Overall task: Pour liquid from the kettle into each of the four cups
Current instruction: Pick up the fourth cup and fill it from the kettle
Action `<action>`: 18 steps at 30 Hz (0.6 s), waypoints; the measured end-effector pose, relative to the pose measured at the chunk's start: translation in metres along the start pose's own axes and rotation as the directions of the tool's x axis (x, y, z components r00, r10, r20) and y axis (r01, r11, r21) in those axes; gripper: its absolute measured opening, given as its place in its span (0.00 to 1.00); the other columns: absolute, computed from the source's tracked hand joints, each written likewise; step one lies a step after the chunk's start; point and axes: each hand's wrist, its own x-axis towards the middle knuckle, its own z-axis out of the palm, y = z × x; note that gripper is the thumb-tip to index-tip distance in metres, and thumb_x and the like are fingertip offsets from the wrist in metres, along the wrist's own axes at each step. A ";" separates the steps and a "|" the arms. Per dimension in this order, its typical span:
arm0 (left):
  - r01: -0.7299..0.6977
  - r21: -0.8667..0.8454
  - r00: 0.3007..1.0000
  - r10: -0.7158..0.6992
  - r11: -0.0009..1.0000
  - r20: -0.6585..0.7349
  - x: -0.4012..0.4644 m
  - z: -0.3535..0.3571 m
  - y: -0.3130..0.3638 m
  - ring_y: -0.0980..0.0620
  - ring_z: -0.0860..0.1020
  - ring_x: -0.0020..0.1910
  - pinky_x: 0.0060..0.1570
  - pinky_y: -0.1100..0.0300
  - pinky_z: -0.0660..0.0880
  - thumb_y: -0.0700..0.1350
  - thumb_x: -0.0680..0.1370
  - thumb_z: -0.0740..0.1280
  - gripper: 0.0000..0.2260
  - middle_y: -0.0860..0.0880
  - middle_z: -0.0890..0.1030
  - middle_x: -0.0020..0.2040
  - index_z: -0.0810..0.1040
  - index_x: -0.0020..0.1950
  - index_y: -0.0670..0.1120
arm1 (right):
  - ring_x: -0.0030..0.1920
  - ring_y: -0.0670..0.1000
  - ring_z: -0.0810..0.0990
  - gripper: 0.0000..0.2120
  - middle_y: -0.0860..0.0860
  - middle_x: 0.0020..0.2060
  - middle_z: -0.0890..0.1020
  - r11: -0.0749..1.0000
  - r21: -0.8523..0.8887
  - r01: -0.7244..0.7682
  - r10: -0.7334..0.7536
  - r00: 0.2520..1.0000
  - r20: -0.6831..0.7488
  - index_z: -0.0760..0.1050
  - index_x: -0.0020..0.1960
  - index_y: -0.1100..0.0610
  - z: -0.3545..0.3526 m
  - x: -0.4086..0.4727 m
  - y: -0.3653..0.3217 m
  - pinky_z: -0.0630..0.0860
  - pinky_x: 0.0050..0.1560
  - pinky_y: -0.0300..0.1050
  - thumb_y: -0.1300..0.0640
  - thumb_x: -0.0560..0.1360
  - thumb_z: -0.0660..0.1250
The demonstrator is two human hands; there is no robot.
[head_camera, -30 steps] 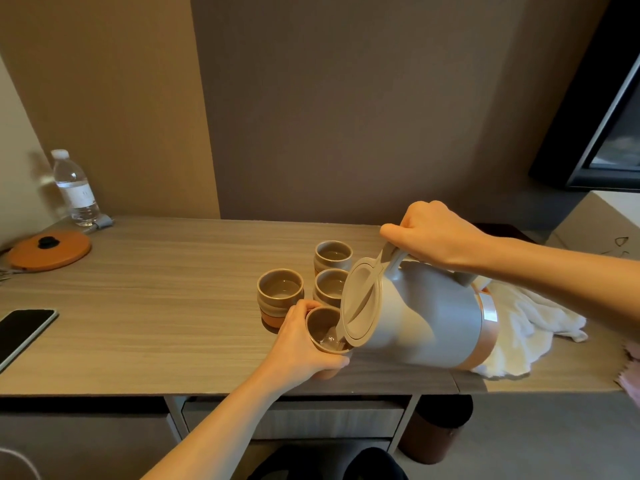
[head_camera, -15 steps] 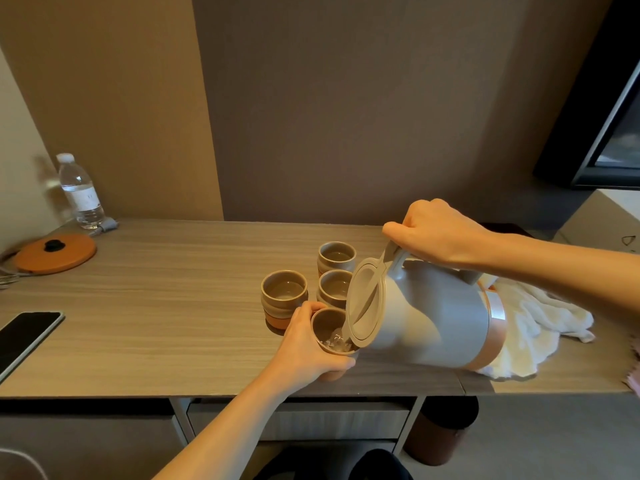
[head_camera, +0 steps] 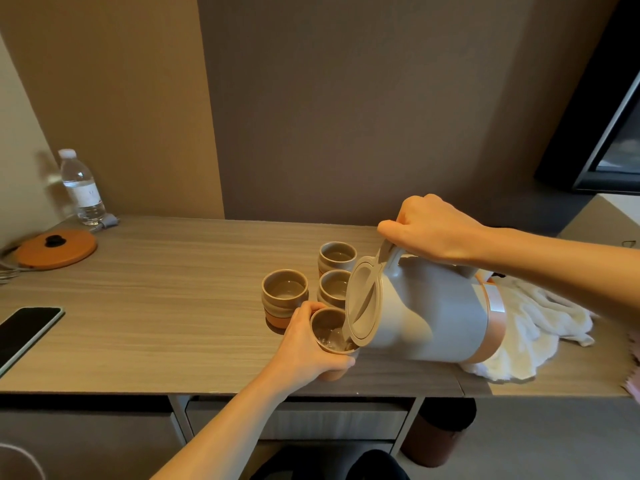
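My right hand (head_camera: 434, 229) grips the handle of a grey kettle (head_camera: 433, 313) with a copper band, tipped far over to the left, its beige lid hanging open. Liquid runs from the spout into the nearest brown cup (head_camera: 329, 336), which my left hand (head_camera: 304, 351) holds around its side near the table's front edge. Three more brown cups stand just behind: one to the left (head_camera: 284, 292), one in the middle (head_camera: 334, 287) and one at the back (head_camera: 336, 256). Each of these three shows liquid inside.
The wooden table (head_camera: 173, 306) also carries a white towel (head_camera: 540, 323) right of the kettle, a black phone (head_camera: 24, 332) at the left edge, an orange kettle base (head_camera: 55, 249) and a water bottle (head_camera: 82, 188) at the back left. A bin (head_camera: 438, 434) stands below.
The kettle stays tipped over the front cup and liquid keeps running in, with bubbles now showing in the cup. Both hands hold their places.
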 end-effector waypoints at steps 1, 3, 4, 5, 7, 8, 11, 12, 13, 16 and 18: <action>0.003 -0.004 1.000 -0.003 1.000 -0.001 0.000 0.000 0.000 0.58 0.75 0.57 0.53 0.63 0.74 0.52 0.55 0.82 0.35 0.56 0.76 0.57 0.69 0.57 0.58 | 0.20 0.47 0.56 0.25 0.49 0.12 0.59 1.000 -0.001 0.003 -0.003 1.000 0.002 0.58 0.21 0.53 0.000 0.001 -0.001 0.56 0.22 0.39 0.48 0.73 0.60; 0.001 -0.011 1.000 -0.001 1.000 -0.003 0.000 -0.001 0.000 0.59 0.75 0.57 0.52 0.65 0.73 0.52 0.55 0.82 0.35 0.56 0.76 0.56 0.69 0.57 0.58 | 0.20 0.47 0.56 0.25 0.48 0.13 0.58 1.000 0.004 0.009 -0.009 1.000 0.005 0.58 0.21 0.53 -0.001 0.002 -0.002 0.56 0.22 0.39 0.48 0.73 0.60; 0.002 -0.016 1.000 -0.002 1.000 -0.004 -0.001 -0.001 0.000 0.60 0.75 0.57 0.51 0.67 0.72 0.52 0.55 0.82 0.35 0.57 0.76 0.56 0.69 0.57 0.59 | 0.20 0.46 0.56 0.25 0.48 0.14 0.58 1.000 0.004 0.012 -0.012 1.000 0.007 0.58 0.21 0.53 -0.001 0.002 -0.002 0.57 0.22 0.38 0.48 0.74 0.59; 0.004 -0.020 1.000 -0.004 1.000 -0.004 -0.001 -0.001 0.000 0.60 0.75 0.56 0.50 0.67 0.72 0.53 0.55 0.82 0.35 0.57 0.76 0.56 0.69 0.57 0.59 | 0.19 0.47 0.56 0.25 0.48 0.13 0.58 1.000 -0.002 0.014 -0.014 1.000 0.010 0.58 0.21 0.53 -0.001 0.003 -0.003 0.56 0.20 0.37 0.48 0.74 0.59; 0.008 -0.027 1.000 -0.008 1.000 -0.003 -0.001 -0.001 0.000 0.60 0.75 0.56 0.51 0.66 0.72 0.53 0.54 0.82 0.36 0.57 0.76 0.56 0.69 0.57 0.58 | 0.17 0.48 0.57 0.25 0.49 0.12 0.60 1.000 -0.016 0.018 -0.018 1.000 0.018 0.58 0.21 0.53 -0.001 0.004 -0.005 0.54 0.18 0.34 0.47 0.73 0.59; 0.009 -0.029 1.000 -0.009 1.000 -0.005 0.000 -0.002 -0.001 0.60 0.75 0.57 0.52 0.65 0.73 0.53 0.54 0.82 0.36 0.57 0.77 0.56 0.69 0.57 0.58 | 0.17 0.48 0.57 0.25 0.49 0.12 0.59 1.000 -0.020 0.021 -0.021 1.000 0.019 0.57 0.21 0.53 -0.001 0.004 -0.005 0.54 0.19 0.35 0.47 0.73 0.59; 0.009 -0.024 1.000 -0.009 1.000 -0.009 -0.001 -0.003 -0.003 0.60 0.75 0.57 0.54 0.62 0.74 0.54 0.53 0.82 0.36 0.57 0.77 0.56 0.69 0.57 0.58 | 0.20 0.47 0.55 0.24 0.47 0.14 0.57 0.999 -0.028 0.035 -0.035 0.999 0.006 0.57 0.21 0.53 -0.003 0.004 -0.009 0.56 0.23 0.41 0.47 0.72 0.60; 0.009 -0.024 1.000 -0.009 1.000 -0.008 -0.001 -0.003 -0.003 0.60 0.75 0.56 0.53 0.63 0.74 0.53 0.54 0.82 0.36 0.57 0.77 0.56 0.69 0.56 0.59 | 0.21 0.48 0.56 0.24 0.47 0.15 0.57 0.999 -0.027 0.041 -0.041 0.999 0.002 0.57 0.21 0.53 -0.003 0.004 -0.010 0.56 0.23 0.42 0.47 0.72 0.60; 0.010 -0.026 1.000 -0.010 1.000 -0.009 -0.001 -0.003 -0.004 0.61 0.75 0.56 0.53 0.63 0.74 0.53 0.54 0.82 0.36 0.57 0.77 0.56 0.69 0.56 0.59 | 0.21 0.48 0.56 0.24 0.46 0.16 0.57 0.998 -0.027 0.048 -0.048 0.999 -0.001 0.57 0.21 0.53 -0.003 0.004 -0.012 0.57 0.24 0.42 0.48 0.72 0.60; 0.012 -0.024 1.000 -0.012 1.000 -0.013 -0.002 -0.003 -0.005 0.62 0.75 0.56 0.51 0.65 0.73 0.54 0.54 0.82 0.36 0.58 0.76 0.56 0.69 0.56 0.60 | 0.21 0.49 0.58 0.24 0.47 0.16 0.59 0.997 -0.038 0.062 -0.063 0.998 -0.008 0.58 0.20 0.53 -0.001 0.004 -0.015 0.57 0.24 0.41 0.48 0.72 0.60; 0.015 -0.026 1.000 -0.015 1.000 -0.014 -0.002 -0.003 -0.005 0.61 0.75 0.56 0.50 0.66 0.72 0.55 0.54 0.82 0.36 0.59 0.76 0.56 0.68 0.56 0.61 | 0.21 0.49 0.59 0.24 0.47 0.17 0.59 0.997 -0.040 0.066 -0.066 0.998 -0.005 0.59 0.20 0.54 -0.001 0.005 -0.017 0.58 0.24 0.41 0.47 0.72 0.60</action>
